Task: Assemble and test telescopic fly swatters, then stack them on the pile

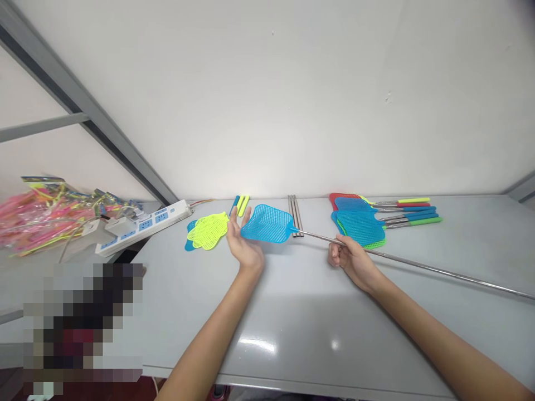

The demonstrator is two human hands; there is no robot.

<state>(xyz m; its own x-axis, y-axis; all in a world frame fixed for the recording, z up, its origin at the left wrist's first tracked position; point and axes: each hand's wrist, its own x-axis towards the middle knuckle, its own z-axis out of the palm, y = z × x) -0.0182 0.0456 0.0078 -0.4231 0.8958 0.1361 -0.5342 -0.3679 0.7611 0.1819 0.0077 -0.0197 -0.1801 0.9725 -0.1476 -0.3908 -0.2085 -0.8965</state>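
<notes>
A fly swatter with a blue mesh head (pixel 267 224) and a long, extended metal rod hangs above the table, its rod running out of view at the right. My right hand (pixel 349 257) is closed around the rod. Beside the left edge of the blue head, my left hand (pixel 244 239) is open with its fingers up and apart; whether it touches the head I cannot tell. Left of that hand lie yellow and blue swatter heads (pixel 208 231). Behind them are blue and yellow grip sleeves (pixel 239 205). Several metal rods (pixel 295 214) lie side by side near the wall.
On the grey table (pixel 301 323), several assembled fly swatters (pixel 363 223) are stacked at the right. A white power strip (pixel 146 227) with plugs runs along the left, next to a heap of pink and yellow packaged items (pixel 42 214). A metal frame post (pixel 112 122) slants at the left.
</notes>
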